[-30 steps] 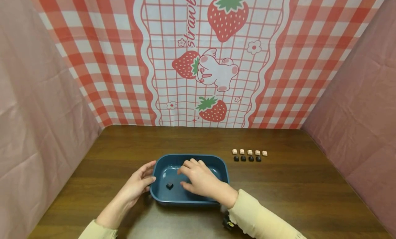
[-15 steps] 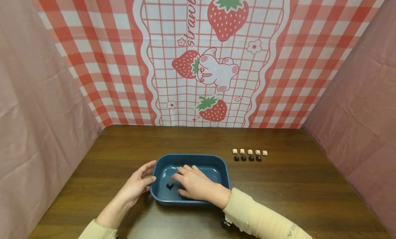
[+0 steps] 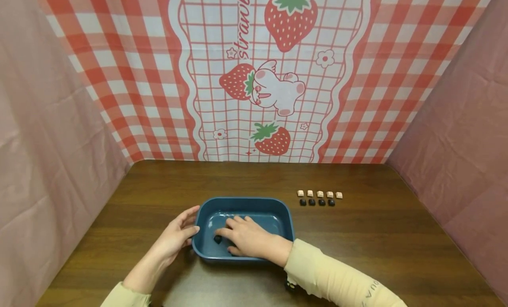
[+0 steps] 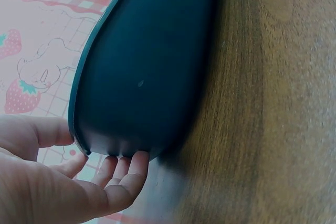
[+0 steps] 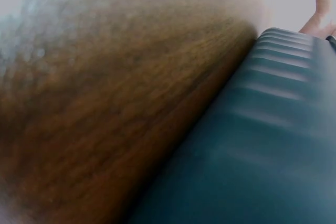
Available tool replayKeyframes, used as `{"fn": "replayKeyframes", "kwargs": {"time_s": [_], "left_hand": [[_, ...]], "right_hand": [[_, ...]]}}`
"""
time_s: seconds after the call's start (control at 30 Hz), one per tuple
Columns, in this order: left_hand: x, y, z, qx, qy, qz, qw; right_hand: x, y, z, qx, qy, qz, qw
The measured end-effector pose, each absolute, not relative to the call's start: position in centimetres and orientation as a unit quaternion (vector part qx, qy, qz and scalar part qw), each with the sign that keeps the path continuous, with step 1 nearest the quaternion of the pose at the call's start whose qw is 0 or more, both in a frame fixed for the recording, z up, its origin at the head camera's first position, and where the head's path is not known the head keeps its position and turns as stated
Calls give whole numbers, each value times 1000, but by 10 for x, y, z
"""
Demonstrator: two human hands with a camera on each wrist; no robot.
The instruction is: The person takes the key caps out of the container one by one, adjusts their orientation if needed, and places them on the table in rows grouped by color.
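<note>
My left hand (image 3: 174, 238) stays at the left end of a blue rectangular bin (image 3: 203, 254), fingertips resting against its outer wall and rim. The left wrist view shows these fingers (image 4: 139, 166) beneath the dark side of the bin (image 4: 142, 93). Inside the bin, my right hand (image 3: 248, 238) reaches leftward over the floor with spread fingers. A small black keycap (image 3: 218, 239) lies there, the index fingertip right at its upper edge and the thumb apart from it. The right wrist view has only the ribbed outer wall of the bin (image 5: 262, 124), with the right fingers hidden.
Right of the bin, on the brown wooden table (image 3: 377, 236), several cream keycaps (image 3: 319, 194) form a row. Several black keycaps (image 3: 322, 202) line up in front of them. A red checked strawberry cloth (image 3: 274, 99) hangs behind, with pink cloths (image 3: 448, 135) at both sides.
My right hand has moved left and lower inside the bin, from above its middle to the black keycap. My left hand and the bin have stayed in place.
</note>
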State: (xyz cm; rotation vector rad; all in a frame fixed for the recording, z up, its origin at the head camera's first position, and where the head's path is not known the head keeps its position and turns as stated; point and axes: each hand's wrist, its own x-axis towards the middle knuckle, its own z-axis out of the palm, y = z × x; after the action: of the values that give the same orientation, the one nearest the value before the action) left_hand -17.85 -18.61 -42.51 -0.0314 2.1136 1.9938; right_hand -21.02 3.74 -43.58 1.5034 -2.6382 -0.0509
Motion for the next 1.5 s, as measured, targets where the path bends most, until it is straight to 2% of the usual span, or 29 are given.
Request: {"fn": "replayKeyframes", "kwargs": {"time_s": [0.77, 1.5], "left_hand": [[-178, -185, -425, -19, 723, 681, 116], [-178, -186, -425, -16, 727, 677, 117]], "right_hand": [[-211, 44, -434, 503, -861, 13, 78], [-219, 87, -389, 471, -877, 13, 96]]}}
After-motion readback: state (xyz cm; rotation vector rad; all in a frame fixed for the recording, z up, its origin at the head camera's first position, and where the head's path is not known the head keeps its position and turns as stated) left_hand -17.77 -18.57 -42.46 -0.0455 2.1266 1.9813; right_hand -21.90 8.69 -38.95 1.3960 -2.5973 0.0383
